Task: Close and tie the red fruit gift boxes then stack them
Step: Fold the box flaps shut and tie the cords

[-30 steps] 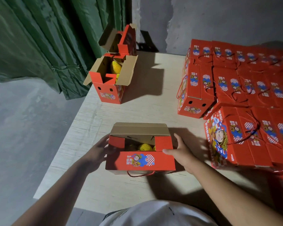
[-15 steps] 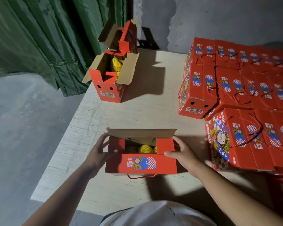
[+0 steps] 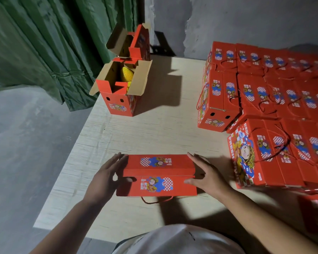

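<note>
**Pressing the top flaps shut before tying**

Pale wood-grain tabletop spread under everything, bare through the middle. At three o'clock, a large block of closed red printed cardboard gift boxes, red cord handles looped over the lids, packed edge to edge. At eleven o'clock, two open red cardboard boxes, brown flaps splayed, yellow netted fruit showing inside the nearer one.

At six o'clock, nearest the body, the red fruit gift box in hand: far flap folded down over the near one, a thin seam between them, a red cord loop trailing off the near edge.

Left hand flat against the left end, fingers straight, thumb pressed on the near flap. Right hand mirrored on the right end, fingers extended, thumb on the near flap; nothing gripped by either.

Best done, probably, with even pressure from both ends, thumbs sliding inward along the seam until flush. Worth freeing the cord before tying. Risk of a flap springing up if released early.
</note>
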The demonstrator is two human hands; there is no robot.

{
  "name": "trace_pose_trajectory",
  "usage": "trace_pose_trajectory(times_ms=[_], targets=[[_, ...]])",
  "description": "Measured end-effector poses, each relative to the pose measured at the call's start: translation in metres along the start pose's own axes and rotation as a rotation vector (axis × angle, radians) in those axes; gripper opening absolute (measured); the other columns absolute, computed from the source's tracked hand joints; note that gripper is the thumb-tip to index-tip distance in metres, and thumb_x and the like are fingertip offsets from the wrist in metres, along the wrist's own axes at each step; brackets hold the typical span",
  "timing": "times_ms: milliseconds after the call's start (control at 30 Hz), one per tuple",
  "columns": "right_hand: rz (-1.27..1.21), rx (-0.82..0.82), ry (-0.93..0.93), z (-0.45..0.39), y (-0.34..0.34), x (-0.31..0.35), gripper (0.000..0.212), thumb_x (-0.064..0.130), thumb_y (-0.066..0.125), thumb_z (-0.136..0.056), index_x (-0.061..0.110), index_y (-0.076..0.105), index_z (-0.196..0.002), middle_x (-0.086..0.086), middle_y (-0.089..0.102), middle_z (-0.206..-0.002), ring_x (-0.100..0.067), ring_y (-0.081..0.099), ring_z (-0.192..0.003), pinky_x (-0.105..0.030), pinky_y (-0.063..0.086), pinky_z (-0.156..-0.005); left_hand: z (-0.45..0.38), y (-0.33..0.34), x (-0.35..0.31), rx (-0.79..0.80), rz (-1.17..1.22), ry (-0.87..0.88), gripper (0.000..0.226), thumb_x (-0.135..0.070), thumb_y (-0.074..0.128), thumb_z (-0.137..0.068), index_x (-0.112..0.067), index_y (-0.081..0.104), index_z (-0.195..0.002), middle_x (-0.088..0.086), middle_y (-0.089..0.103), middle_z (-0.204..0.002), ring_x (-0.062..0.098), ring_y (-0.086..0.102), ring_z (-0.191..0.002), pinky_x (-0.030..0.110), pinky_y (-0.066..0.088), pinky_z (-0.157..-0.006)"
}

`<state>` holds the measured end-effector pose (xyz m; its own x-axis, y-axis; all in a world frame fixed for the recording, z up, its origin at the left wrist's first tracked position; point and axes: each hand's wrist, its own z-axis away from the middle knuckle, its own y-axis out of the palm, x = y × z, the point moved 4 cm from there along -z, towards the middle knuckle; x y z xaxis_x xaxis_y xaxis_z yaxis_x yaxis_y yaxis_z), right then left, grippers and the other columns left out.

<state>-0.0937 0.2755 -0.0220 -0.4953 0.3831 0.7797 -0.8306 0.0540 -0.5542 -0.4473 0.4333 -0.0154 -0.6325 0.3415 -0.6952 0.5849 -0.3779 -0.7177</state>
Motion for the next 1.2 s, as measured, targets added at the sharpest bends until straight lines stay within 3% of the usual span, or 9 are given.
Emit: trace_pose_trajectory(times_ms=[100, 167, 367, 467, 600, 833, 900, 1033, 1200], targets=[[0.052, 0.029, -0.032, 0.003, 0.001, -0.001, 0.104, 0.082, 0.080, -0.057, 0.068, 0.033, -0.148, 0.033, 0.016, -0.165, 0.013, 0.019, -0.150, -0.033, 0.029, -0.124, 0.000, 0.006, -0.004, 0.042, -0.059, 0.034, 0.098, -0.072, 0.078, -0.074, -0.033, 0.045, -0.157, -0.016, 0.028, -0.168, 0.002, 0.030, -0.152, 0.032, 0.035, -0.121], [0.100, 0.018, -0.072, 0.000, -0.001, 0.004, 0.097, 0.086, 0.072, -0.065, 0.057, 0.038, -0.152, 0.032, 0.012, -0.167, 0.008, 0.020, -0.152, -0.030, 0.027, -0.122, -0.003, 0.009, -0.010, 0.055, -0.124, 0.066, 0.099, -0.080, 0.065, -0.081, -0.018, 0.045, -0.156, -0.006, 0.026, -0.170, 0.009, 0.025, -0.155, 0.034, 0.032, -0.123], [0.395, 0.059, -0.205, -0.024, 0.010, 0.038, 0.084, 0.060, 0.068, -0.091, 0.019, 0.035, -0.156, 0.005, 0.041, -0.161, -0.009, 0.017, -0.158, -0.033, 0.022, -0.127, -0.027, 0.019, -0.030, 0.170, -0.274, 0.087, 0.109, -0.076, 0.061, -0.082, -0.003, 0.032, -0.157, 0.009, 0.025, -0.170, 0.017, 0.012, -0.160, 0.034, 0.028, -0.125], [0.484, 0.096, -0.246, -0.031, 0.018, 0.048, 0.073, 0.050, 0.070, -0.094, 0.018, 0.040, -0.152, 0.001, 0.041, -0.160, -0.016, 0.031, -0.153, -0.023, 0.021, -0.122, -0.036, 0.023, -0.037, 0.239, -0.388, 0.117, 0.108, -0.081, 0.055, -0.080, -0.008, 0.035, -0.157, 0.011, 0.039, -0.162, 0.024, 0.024, -0.156, 0.039, 0.036, -0.121], [0.660, 0.087, -0.338, -0.033, 0.022, 0.051, 0.070, 0.051, 0.058, -0.101, 0.023, 0.035, -0.161, -0.004, 0.034, -0.162, -0.022, 0.036, -0.148, -0.029, 0.026, -0.123, -0.042, 0.027, -0.041, 0.248, -0.552, 0.183, 0.098, -0.083, 0.035, -0.084, -0.029, 0.025, -0.165, 0.003, 0.050, -0.142, 0.025, 0.040, -0.134, 0.044, 0.055, -0.094], [0.895, 0.063, -0.354, -0.032, 0.036, 0.050, 0.066, 0.051, 0.041, -0.108, 0.030, 0.018, -0.166, -0.014, 0.031, -0.159, -0.032, 0.033, -0.147, -0.044, 0.032, -0.122, -0.043, 0.035, -0.037, 0.284, -0.648, 0.165, 0.084, -0.076, 0.029, -0.096, -0.038, 0.002, -0.166, 0.002, 0.038, -0.148, 0.025, 0.031, -0.138, 0.044, 0.056, -0.091], [0.879, 0.063, -0.318, -0.029, 0.039, 0.047, 0.066, 0.052, 0.039, -0.108, 0.033, 0.014, -0.166, -0.014, 0.025, -0.164, -0.033, 0.025, -0.153, -0.045, 0.029, -0.125, -0.039, 0.034, -0.037, 0.284, -0.631, 0.154, 0.083, -0.079, 0.022, -0.097, -0.038, 0.000, -0.166, 0.003, 0.033, -0.155, 0.025, 0.027, -0.144, 0.048, 0.053, -0.097], [0.787, 0.088, -0.247, -0.024, 0.044, 0.040, 0.074, 0.071, 0.024, -0.102, 0.046, -0.009, -0.163, 0.005, -0.011, -0.174, -0.017, -0.023, -0.158, -0.045, 0.013, -0.127, -0.032, 0.037, -0.035, 0.251, -0.498, 0.086, 0.074, -0.076, 0.017, -0.100, -0.045, -0.002, -0.164, 0.002, 0.008, -0.174, 0.025, -0.001, -0.160, 0.057, 0.040, -0.114], [0.788, 0.104, -0.238, -0.023, 0.042, 0.041, 0.080, 0.080, 0.015, -0.094, 0.047, -0.014, -0.161, 0.010, -0.021, -0.172, -0.015, -0.034, -0.153, -0.049, 0.013, -0.127, -0.032, 0.042, -0.031, 0.173, -0.457, 0.058, 0.065, -0.068, 0.018, -0.105, -0.049, -0.007, -0.162, -0.006, -0.009, -0.174, 0.018, -0.021, -0.158, 0.054, 0.032, -0.119]])
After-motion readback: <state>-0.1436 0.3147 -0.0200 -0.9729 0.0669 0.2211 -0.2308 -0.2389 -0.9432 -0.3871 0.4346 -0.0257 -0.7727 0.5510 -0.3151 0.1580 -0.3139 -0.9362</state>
